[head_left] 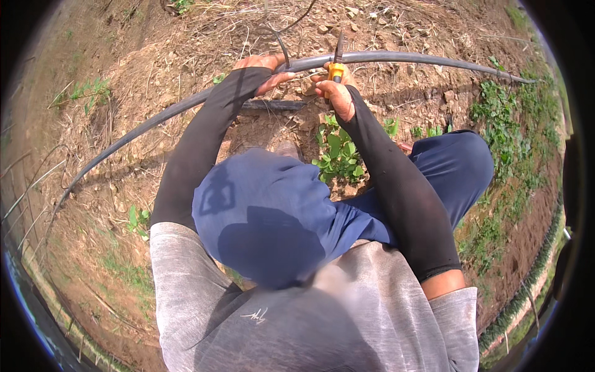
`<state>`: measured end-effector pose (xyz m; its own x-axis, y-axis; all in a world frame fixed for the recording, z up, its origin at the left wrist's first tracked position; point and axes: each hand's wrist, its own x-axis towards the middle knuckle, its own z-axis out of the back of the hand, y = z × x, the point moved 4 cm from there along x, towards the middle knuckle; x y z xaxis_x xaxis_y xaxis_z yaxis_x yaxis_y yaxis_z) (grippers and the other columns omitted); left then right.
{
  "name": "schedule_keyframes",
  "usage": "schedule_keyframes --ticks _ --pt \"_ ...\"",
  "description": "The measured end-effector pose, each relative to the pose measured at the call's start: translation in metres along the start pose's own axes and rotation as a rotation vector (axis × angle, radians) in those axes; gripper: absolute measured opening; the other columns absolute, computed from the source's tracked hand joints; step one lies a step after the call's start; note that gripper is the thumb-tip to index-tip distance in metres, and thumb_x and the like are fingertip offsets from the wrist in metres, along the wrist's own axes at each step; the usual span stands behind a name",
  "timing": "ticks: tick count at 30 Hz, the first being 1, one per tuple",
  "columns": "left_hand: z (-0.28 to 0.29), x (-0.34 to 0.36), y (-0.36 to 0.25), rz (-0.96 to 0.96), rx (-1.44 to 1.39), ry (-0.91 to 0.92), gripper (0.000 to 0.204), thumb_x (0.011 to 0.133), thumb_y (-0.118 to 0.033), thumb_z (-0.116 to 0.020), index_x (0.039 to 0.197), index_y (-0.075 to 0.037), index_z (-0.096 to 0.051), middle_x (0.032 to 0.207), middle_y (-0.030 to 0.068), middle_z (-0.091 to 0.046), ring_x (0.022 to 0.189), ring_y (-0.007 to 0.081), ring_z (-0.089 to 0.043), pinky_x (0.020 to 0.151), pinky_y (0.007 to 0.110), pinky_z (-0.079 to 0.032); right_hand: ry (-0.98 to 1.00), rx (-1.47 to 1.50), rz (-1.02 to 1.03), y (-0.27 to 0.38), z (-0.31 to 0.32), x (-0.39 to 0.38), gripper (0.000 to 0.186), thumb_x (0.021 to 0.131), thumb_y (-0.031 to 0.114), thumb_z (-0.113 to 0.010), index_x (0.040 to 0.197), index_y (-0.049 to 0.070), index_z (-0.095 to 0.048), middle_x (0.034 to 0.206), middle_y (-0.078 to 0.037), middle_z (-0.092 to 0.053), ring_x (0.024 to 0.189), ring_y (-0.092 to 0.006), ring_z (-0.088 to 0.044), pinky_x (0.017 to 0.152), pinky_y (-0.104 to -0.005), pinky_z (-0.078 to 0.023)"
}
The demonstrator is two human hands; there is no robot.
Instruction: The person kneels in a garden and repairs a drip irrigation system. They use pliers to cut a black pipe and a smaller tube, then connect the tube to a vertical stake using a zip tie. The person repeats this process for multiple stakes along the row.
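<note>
A long dark grey pipe (406,56) arcs across the dirt. My left hand (266,74) is closed on it just left of the middle, where a thin black tube (282,46) rises from beside my fingers. My right hand (336,90), right of the left one, is closed on a yellow-handled tool (336,71) with a narrow metal blade pointing up, held against or close to the pipe; its exact type is unclear. A shorter dark tube (273,105) lies on the soil below my hands.
I am low on dry, stony soil (142,105), my blue-clad knees (452,173) bent. A leafy plant (334,149) grows between my arms, with more weeds (499,124) at the right. Thin sticks or wires (31,186) stand along the left rim.
</note>
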<state>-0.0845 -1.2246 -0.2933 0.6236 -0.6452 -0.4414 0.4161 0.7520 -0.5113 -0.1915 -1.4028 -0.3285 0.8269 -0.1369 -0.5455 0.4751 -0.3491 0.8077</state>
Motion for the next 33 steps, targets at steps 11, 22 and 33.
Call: schedule_keyframes --ticks 11,22,33 --pt "-0.064 0.026 0.038 0.011 0.018 -0.594 0.035 0.075 -0.026 -0.068 0.105 -0.007 -0.064 0.100 0.0143 -0.060 0.098 0.0324 -0.058 0.083 0.047 -0.046 0.392 -1.658 -0.071 0.153 0.028 0.000 0.034 0.075 0.005 -0.054 0.107 0.002 -0.045 0.080 -0.025 -0.060 0.080 -0.0429 -0.061 0.068 -0.0479 -0.046" --pt "-0.013 0.050 0.123 0.412 -1.136 -0.509 0.054 0.091 -0.028 -0.059 0.138 -0.007 -0.041 0.113 0.0155 -0.062 0.096 0.0230 -0.061 0.079 0.040 -0.048 -0.045 -1.364 -0.069 0.146 0.284 -0.124 0.045 0.081 0.027 -0.065 0.115 0.004 -0.049 0.104 -0.022 -0.060 0.098 -0.0374 -0.059 0.081 -0.0425 -0.046" --pt "0.011 -0.008 0.144 0.345 -1.051 -0.400 0.054 0.095 -0.034 -0.060 0.141 -0.017 -0.037 0.099 0.0102 -0.063 0.075 0.0146 -0.061 0.054 0.023 -0.046 -0.671 -1.098 0.013 -0.075 0.364 -0.186 0.041 0.080 0.028 -0.067 0.117 0.012 -0.059 0.108 -0.014 -0.059 0.104 -0.0340 -0.058 0.088 -0.0418 -0.046"
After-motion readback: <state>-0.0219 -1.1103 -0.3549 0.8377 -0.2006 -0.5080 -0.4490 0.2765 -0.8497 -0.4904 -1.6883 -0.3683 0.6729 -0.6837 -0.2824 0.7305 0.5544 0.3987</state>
